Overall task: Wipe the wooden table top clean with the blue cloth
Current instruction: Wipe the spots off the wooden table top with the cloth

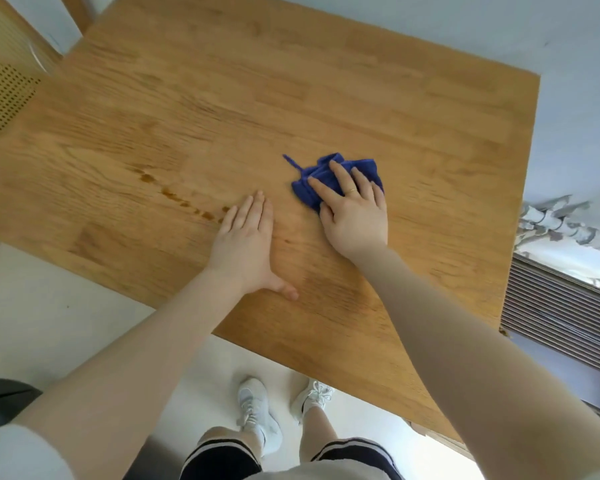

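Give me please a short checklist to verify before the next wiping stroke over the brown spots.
1. Right hand presses flat on the blue cloth: ok.
2. Cloth lies on the wooden table top: ok.
3. Brown spots already wiped: not ok, they lie left of the cloth.
4. Path to the spots free: not ok, the left hand rests flat between.
5. Cloth damp enough: cannot tell.

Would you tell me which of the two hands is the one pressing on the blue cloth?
The right hand: its fingers lie spread on the blue cloth. The left hand rests flat on the bare table.
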A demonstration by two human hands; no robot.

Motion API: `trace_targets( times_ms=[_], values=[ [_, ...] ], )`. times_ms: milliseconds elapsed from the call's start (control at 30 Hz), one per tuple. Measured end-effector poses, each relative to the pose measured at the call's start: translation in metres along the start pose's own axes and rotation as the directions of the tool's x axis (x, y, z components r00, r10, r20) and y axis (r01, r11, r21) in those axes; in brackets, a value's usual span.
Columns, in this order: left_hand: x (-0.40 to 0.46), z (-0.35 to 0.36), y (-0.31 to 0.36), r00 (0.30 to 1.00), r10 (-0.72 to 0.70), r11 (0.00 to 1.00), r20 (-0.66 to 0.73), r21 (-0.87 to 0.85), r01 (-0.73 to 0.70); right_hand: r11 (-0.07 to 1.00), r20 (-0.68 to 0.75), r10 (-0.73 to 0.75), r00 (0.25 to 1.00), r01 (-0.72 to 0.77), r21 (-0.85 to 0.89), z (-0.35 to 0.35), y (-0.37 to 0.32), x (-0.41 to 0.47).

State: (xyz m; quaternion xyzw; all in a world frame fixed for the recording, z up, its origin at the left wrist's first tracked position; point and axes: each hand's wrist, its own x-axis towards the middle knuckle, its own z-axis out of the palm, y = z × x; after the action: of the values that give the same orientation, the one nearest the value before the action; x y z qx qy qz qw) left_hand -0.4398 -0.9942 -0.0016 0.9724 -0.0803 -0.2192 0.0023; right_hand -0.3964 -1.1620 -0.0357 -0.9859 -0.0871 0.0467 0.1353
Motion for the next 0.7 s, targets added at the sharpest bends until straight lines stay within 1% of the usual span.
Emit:
trace_targets(
  times_ms=[67, 167, 233, 267, 333, 433, 467, 533, 567, 600, 700],
  values=[
    [-0.002, 0.000, 0.000, 1.000, -0.008, 0.999, -0.008, -0.037, 0.008, 0.996, 0.031, -0.083, 0.996, 0.083, 0.017, -0.001, -0.005, -0.020],
    [-0.002, 0.000, 0.000, 1.000, -0.006, 0.998, -0.018, -0.056, 0.005, 0.960, 0.069, -0.278, 0.958, 0.279, -0.004, 0.005, -0.015, -0.062],
    [-0.001, -0.004, 0.000, 1.000, 0.020, 0.999, -0.021, -0.048, -0.021, 0.939, 0.093, -0.340, 0.936, 0.343, -0.018, 0.005, -0.012, -0.067],
    [-0.001, -0.006, -0.002, 0.999, 0.040, 0.998, -0.023, -0.047, -0.041, 0.936, 0.099, -0.348, 0.932, 0.352, -0.023, 0.004, -0.009, -0.060],
    [0.002, -0.012, -0.010, 0.996, 0.082, 0.994, -0.023, -0.075, -0.083, 0.960, 0.070, -0.276, 0.959, 0.279, -0.028, 0.003, -0.007, -0.040],
    [0.000, -0.022, -0.036, 0.987, 0.158, 0.977, 0.011, -0.144, -0.154, 0.999, -0.007, -0.042, 0.999, 0.042, -0.020, 0.004, -0.017, -0.016],
    [-0.003, -0.025, -0.046, 0.984, 0.180, 0.976, 0.009, -0.130, -0.177, 0.999, -0.003, 0.031, 1.000, -0.031, -0.028, 0.004, -0.024, -0.014],
    [-0.008, -0.033, -0.068, 0.977, 0.212, 0.974, -0.020, -0.079, -0.213, 0.992, 0.038, 0.125, 0.991, -0.124, -0.022, 0.006, -0.038, -0.019],
    [-0.010, -0.037, -0.078, 0.973, 0.227, 0.972, -0.035, -0.056, -0.229, 0.990, 0.058, 0.139, 0.989, -0.139, -0.008, 0.008, -0.047, -0.027],
    [-0.011, -0.040, -0.087, 0.969, 0.242, 0.969, -0.040, -0.034, -0.243, 0.993, 0.077, 0.117, 0.990, -0.117, -0.005, 0.011, -0.059, -0.038],
    [-0.011, -0.048, -0.110, 0.961, 0.277, 0.960, 0.002, 0.037, -0.276, 0.997, 0.093, -0.041, 0.995, 0.047, -0.064, 0.026, -0.095, -0.072]
  ],
)
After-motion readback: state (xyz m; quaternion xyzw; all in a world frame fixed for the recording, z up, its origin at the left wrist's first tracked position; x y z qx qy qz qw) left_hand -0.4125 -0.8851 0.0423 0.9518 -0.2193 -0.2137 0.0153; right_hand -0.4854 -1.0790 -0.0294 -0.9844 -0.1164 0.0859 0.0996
